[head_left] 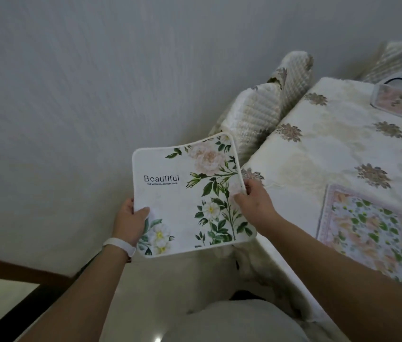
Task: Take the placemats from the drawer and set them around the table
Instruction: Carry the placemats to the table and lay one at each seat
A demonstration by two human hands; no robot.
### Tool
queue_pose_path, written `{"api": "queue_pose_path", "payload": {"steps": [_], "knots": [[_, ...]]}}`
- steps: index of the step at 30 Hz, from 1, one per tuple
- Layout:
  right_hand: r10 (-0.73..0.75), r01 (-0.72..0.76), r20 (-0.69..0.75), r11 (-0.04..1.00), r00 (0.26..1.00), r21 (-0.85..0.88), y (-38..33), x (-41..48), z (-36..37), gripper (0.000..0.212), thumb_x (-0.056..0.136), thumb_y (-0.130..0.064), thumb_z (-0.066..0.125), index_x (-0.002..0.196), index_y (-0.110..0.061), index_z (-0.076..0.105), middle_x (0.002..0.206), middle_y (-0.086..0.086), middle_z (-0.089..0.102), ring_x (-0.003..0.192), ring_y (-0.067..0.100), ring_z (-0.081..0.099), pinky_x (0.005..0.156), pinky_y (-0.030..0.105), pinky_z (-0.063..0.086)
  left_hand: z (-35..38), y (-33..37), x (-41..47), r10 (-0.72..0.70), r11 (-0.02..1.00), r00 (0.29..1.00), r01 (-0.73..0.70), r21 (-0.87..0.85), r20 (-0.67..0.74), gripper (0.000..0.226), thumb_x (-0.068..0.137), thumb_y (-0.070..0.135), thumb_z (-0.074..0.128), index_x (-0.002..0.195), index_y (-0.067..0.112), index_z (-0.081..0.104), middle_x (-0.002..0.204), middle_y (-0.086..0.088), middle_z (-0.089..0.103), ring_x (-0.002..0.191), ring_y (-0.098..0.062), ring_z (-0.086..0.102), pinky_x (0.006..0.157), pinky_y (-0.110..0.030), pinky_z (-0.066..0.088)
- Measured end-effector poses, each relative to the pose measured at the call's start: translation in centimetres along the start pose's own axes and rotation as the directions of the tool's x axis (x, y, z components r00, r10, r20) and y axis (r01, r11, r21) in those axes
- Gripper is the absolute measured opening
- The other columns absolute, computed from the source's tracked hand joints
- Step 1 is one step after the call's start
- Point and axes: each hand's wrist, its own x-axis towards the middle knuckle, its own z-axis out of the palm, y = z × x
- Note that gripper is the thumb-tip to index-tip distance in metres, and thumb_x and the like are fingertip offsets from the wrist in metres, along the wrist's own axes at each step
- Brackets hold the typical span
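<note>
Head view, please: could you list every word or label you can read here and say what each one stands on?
"BeauTiful": large black print on the white floral placemat held by the left hand and right hand.
"THE MOOD WILL BE VERY GOOD": tiny line just beneath it, barely legible.
The tablecloth shows no readable text.

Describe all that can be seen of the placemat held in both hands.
The placemat is white, nearly square, with rounded corners and a narrow pale border; it looks like soft fabric. Pink and white flowers with green leaves are printed on it, and the black word "BeauTiful" above a smaller line. It hangs in the air, printed side up, slightly bowed, beside the table, not on it. The left hand grips its left edge; the right hand pinches its right edge.
</note>
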Motion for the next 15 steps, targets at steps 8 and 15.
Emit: {"api": "queue_pose_path", "payload": {"steps": [8,15], "knots": [[0.011,-0.008,-0.044,0.998,0.999,0.068,-2.4,6.3,2.2,0.018,0.090,-0.012,0.059,0.106,-0.022,0.058,0.091,0.000,0.067,0.079,0.018,0.067,0.060,0.030,0.053,-0.7,2.8,7.0,0.047,0.999,0.999,-0.047,-0.014,0.007,0.031,0.090,-0.005,0.057,0.114,0.014,0.057,0.108,-0.007,0.066,0.097,-0.025,0.064,0.087,-0.038,0.052],[0.069,-0.070,0.007,0.982,0.998,0.174,-3.3,15.1,4.0,0.020,0.091,-0.011,0.058,0.107,-0.022,0.059,0.098,0.001,0.068,0.085,0.022,0.068,0.072,0.038,0.057,1.7,5.2,14.7,0.050,0.996,0.999,-0.050,0.067,-0.001,0.032,0.090,-0.003,0.058,0.117,0.014,0.056,0.103,-0.001,0.066,0.090,-0.014,0.065,0.071,-0.021,0.054]]}}
